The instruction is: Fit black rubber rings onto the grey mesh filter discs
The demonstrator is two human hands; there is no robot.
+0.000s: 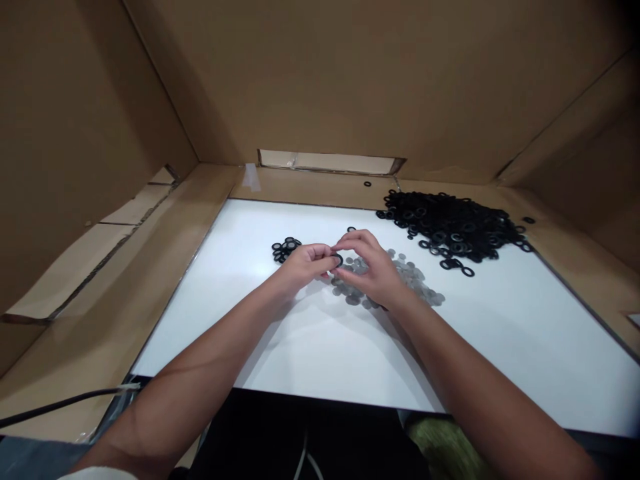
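Observation:
My left hand (pixel 311 262) is closed on a black ring (pixel 339 260), pinched at its fingertips over the white board. My right hand (pixel 371 263) is curved around the ring's right side, thumb and forefinger near its edge; whether they grip it too is hard to tell. Beneath and beside my right hand lies a spread of small grey translucent discs (pixel 415 280). A small cluster of black rings (pixel 286 249), some with pale centres, sits just left of my left hand. One more ring (pixel 351 230) lies behind my hands.
A large pile of black rings (pixel 450 223) covers the back right of the white board (pixel 320 360) and the cardboard edge. Another lone ring (pixel 367 184) rests at the back. Cardboard walls (pixel 325 80) enclose the back and sides. A black cable (pixel 60 403) runs in at lower left.

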